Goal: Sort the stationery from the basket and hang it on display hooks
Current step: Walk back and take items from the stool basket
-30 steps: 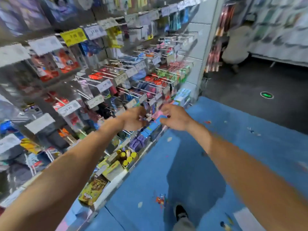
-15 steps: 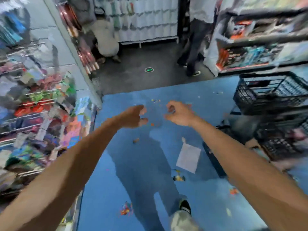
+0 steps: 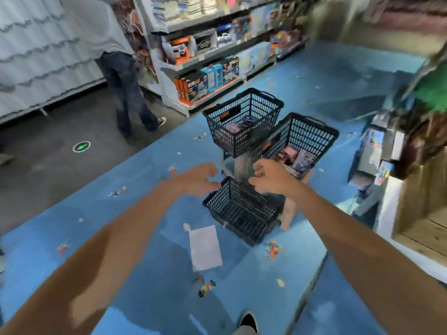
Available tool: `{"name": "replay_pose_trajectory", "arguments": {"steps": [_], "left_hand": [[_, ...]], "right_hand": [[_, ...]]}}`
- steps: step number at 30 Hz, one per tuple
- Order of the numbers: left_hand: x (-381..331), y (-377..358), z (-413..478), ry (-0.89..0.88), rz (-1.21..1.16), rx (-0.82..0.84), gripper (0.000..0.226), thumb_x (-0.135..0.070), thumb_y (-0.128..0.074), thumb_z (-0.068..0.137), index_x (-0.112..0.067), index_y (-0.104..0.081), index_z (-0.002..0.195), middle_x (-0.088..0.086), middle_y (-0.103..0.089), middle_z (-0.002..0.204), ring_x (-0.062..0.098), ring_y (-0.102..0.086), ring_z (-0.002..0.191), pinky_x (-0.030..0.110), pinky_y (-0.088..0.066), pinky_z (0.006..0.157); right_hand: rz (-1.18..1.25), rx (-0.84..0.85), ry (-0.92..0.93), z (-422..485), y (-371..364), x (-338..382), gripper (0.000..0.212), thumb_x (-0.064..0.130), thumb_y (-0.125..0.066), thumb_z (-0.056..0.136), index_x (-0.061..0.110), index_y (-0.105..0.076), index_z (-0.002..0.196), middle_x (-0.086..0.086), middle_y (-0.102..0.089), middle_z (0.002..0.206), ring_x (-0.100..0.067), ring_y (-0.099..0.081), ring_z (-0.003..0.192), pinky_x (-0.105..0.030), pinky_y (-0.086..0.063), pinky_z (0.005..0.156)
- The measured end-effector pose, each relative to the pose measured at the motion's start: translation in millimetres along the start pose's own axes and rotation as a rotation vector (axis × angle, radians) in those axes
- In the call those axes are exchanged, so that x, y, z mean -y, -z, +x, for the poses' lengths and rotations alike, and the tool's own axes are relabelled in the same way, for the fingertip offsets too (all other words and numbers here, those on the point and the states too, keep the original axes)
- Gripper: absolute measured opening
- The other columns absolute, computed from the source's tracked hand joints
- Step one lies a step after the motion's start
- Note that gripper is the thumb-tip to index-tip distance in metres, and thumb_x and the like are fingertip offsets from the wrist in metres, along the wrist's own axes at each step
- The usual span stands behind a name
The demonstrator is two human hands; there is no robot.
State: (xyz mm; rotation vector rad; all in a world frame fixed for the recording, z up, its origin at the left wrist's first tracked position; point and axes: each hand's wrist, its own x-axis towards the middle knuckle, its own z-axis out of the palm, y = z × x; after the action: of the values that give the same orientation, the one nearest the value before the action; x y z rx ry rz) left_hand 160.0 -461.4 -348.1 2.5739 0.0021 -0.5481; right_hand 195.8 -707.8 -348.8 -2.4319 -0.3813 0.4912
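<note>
Where the floor (image 3: 145, 238) is blue, three black mesh baskets stand: near basket (image 3: 232, 209) just below both hands, far basket (image 3: 232, 122) and right basket (image 3: 312, 134) beyond the fingertips. Left hand (image 3: 200, 180), right hand (image 3: 271, 177): loosely curled, holding nothing. Stationery (image 3: 298, 157): blurred flat packs inside right basket.

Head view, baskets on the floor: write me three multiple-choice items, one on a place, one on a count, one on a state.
1. Where does the white sheet lie? A) in a basket B) on the blue floor C) on a shelf
2. How many black baskets show? A) one B) two C) three
3. The rightmost basket is A) holding packets B) upside down C) hanging from a hook
1 B: it lies flat on the floor beside the nearest basket. 2 C: nearest, rightmost and the far basket. 3 A: packets show inside it.
</note>
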Motion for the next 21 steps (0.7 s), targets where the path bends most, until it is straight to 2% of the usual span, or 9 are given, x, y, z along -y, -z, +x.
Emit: {"name": "replay_pose_trajectory", "arguments": {"steps": [5, 8, 11, 12, 13, 15, 18, 20, 21], "left_hand": [[-63, 7, 82, -0.149, 0.089, 0.094, 0.056, -0.031, -0.064, 0.100, -0.011, -0.045, 0.149, 0.007, -0.047, 0.148, 0.030, -0.051, 0.134, 0.045, -0.043, 0.112], [-84, 10, 129, -0.227, 0.156, 0.145, 0.034, -0.036, -0.065, 0.096, -0.014, -0.055, 0.119, 0.009, -0.057, 0.127, 0.033, -0.059, 0.114, 0.049, -0.049, 0.101], [-100, 15, 175, -0.283, 0.188, 0.185, 0.016, -0.022, -0.062, 0.100, -0.014, -0.048, 0.097, 0.010, -0.048, 0.101, 0.024, -0.049, 0.095, 0.036, -0.042, 0.085], [-105, 18, 188, -0.287, 0.193, 0.199, 0.012, -0.023, -0.062, 0.101, -0.015, -0.054, 0.102, 0.011, -0.051, 0.105, 0.025, -0.052, 0.100, 0.036, -0.042, 0.089], [-108, 22, 199, -0.300, 0.203, 0.209, 0.023, -0.027, -0.062, 0.101, -0.013, -0.057, 0.119, 0.013, -0.056, 0.121, 0.028, -0.055, 0.114, 0.039, -0.044, 0.098], [-110, 35, 221, -0.322, 0.226, 0.234, 0.057, -0.032, -0.062, 0.102, -0.011, -0.040, 0.150, 0.011, -0.045, 0.153, 0.030, -0.045, 0.140, 0.043, -0.039, 0.115], [-103, 58, 253, -0.315, 0.228, 0.264, 0.066, -0.034, -0.060, 0.104, -0.011, -0.030, 0.157, 0.011, -0.035, 0.162, 0.030, -0.038, 0.147, 0.045, -0.036, 0.119], [-93, 76, 280, -0.330, 0.254, 0.245, 0.066, -0.035, -0.060, 0.104, -0.007, -0.032, 0.156, 0.013, -0.036, 0.160, 0.031, -0.039, 0.146, 0.046, -0.036, 0.118], [-88, 86, 294, -0.329, 0.267, 0.232, 0.064, -0.035, -0.060, 0.103, -0.004, -0.035, 0.153, 0.015, -0.039, 0.158, 0.034, -0.041, 0.144, 0.047, -0.037, 0.116]], "right_hand": [[0.072, -0.126, -0.130, 15, 48, -54, 0.036, 0.026, -0.068, 0.096, 0.005, -0.056, 0.123, -0.021, -0.067, 0.113, -0.037, -0.064, 0.106, -0.047, -0.051, 0.093], [0.093, -0.177, -0.222, 28, 69, -78, 0.035, 0.025, -0.070, 0.094, 0.005, -0.059, 0.121, -0.014, -0.067, 0.110, -0.031, -0.063, 0.103, -0.038, -0.048, 0.086], [0.132, -0.214, -0.295, 49, 85, -96, 0.034, 0.028, -0.072, 0.092, 0.015, -0.058, 0.120, -0.005, -0.064, 0.109, -0.024, -0.062, 0.103, -0.033, -0.049, 0.086], [0.141, -0.224, -0.308, 58, 89, -100, 0.031, 0.028, -0.072, 0.092, 0.017, -0.057, 0.116, -0.006, -0.065, 0.109, -0.025, -0.064, 0.103, -0.034, -0.050, 0.087], [0.136, -0.235, -0.310, 68, 95, -102, 0.028, 0.028, -0.072, 0.092, 0.017, -0.056, 0.112, -0.007, -0.067, 0.106, -0.025, -0.064, 0.101, -0.035, -0.050, 0.086], [0.131, -0.260, -0.316, 92, 106, -99, 0.022, 0.026, -0.072, 0.093, 0.013, -0.059, 0.105, -0.008, -0.067, 0.096, -0.023, -0.063, 0.091, -0.033, -0.048, 0.081], [0.204, -0.294, -0.357, 131, 120, -91, 0.025, 0.021, -0.071, 0.092, -0.003, -0.063, 0.096, -0.020, -0.065, 0.086, -0.029, -0.062, 0.084, -0.038, -0.049, 0.078], [0.231, -0.313, -0.348, 161, 123, -84, 0.037, 0.019, -0.069, 0.092, -0.013, -0.062, 0.110, -0.036, -0.064, 0.103, -0.039, -0.066, 0.084, -0.046, -0.054, 0.077], [0.243, -0.312, -0.344, 175, 123, -80, 0.039, 0.019, -0.068, 0.093, -0.010, -0.060, 0.118, -0.034, -0.064, 0.108, -0.040, -0.067, 0.086, -0.049, -0.055, 0.080]]}}
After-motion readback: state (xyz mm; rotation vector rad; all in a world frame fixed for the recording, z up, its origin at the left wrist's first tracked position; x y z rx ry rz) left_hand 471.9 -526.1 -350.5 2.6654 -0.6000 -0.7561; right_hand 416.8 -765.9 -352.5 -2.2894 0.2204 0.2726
